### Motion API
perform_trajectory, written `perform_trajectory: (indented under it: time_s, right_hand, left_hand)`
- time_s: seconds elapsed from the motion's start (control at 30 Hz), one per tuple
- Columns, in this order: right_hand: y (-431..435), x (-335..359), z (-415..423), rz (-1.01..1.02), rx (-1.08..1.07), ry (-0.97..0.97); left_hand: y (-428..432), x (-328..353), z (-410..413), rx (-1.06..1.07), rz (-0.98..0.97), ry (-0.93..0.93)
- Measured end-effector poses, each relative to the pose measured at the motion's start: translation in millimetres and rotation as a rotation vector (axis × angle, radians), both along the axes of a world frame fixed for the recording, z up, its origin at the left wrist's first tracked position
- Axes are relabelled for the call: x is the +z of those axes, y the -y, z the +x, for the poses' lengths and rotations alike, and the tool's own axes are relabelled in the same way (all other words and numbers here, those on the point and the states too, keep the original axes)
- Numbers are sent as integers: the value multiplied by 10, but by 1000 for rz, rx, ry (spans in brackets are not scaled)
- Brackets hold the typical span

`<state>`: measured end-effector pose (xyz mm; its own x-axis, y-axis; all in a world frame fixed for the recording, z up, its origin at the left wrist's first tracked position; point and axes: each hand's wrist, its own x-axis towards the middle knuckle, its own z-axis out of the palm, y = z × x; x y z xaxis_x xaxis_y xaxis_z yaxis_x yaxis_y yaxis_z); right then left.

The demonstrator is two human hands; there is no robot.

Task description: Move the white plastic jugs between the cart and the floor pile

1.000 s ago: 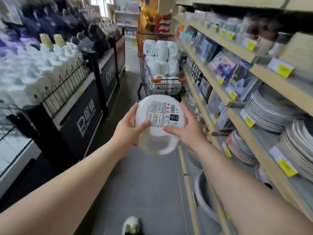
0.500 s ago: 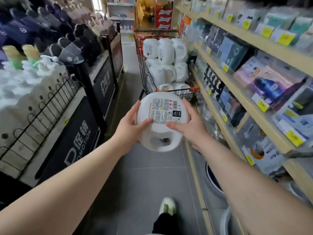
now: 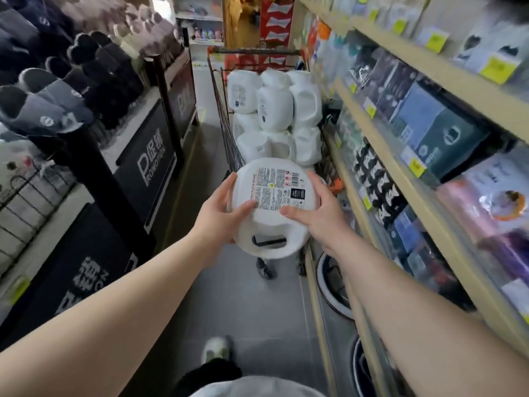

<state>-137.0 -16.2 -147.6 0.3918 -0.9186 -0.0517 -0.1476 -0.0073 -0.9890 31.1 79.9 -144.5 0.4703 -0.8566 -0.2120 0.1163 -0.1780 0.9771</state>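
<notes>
both hands, left (image 3: 220,214) and right (image 3: 317,213), clasp a white jug (image 3: 272,207) label-up, thumbs on the label, just short of the cart (image 3: 226,133). similar jugs (image 3: 274,107) fill that cart, beside the shelves (image 3: 400,173).

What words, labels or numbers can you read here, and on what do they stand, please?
"PROMOTION": black sign on the left stand.
Printed label on the white jug: too small to read.
Yellow price tags on the right shelves: blurred.
</notes>
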Motion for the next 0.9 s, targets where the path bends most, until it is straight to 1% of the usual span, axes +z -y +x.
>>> perform_trajectory:
  time_s: [0.1,0.23,0.37,0.47,0.63,0.7,0.8,0.9]
  right_hand:
    - [588,-138,169,26,-41,-19]
    - [1359,-283,396,72,-150,-5]
    - [2041,-380,585,129,-245,-10]
    - [2462,-498,632,183,-307,-23]
    - [3183,-820,572,266,-347,-128]
    - [3454,-964,542,307,-358,-129]
    - [3786,-1096,501,359,-337,-137]
    - [3968,-1179,446,363,-304,-208]
  left_hand:
    - [652,-145,220,-56,16,0]
    - [1619,-334,518,-142,62,-2]
    - [2483,-482,745,-226,128,68]
    - [3034,-590,828,-290,181,67]
    - [3794,-839,764,-335,298,81]
    - [4062,-972,709,-334,345,64]
    - [4366,-1157,629,-314,407,41]
    - [4551,-1326,578,-346,456,82]
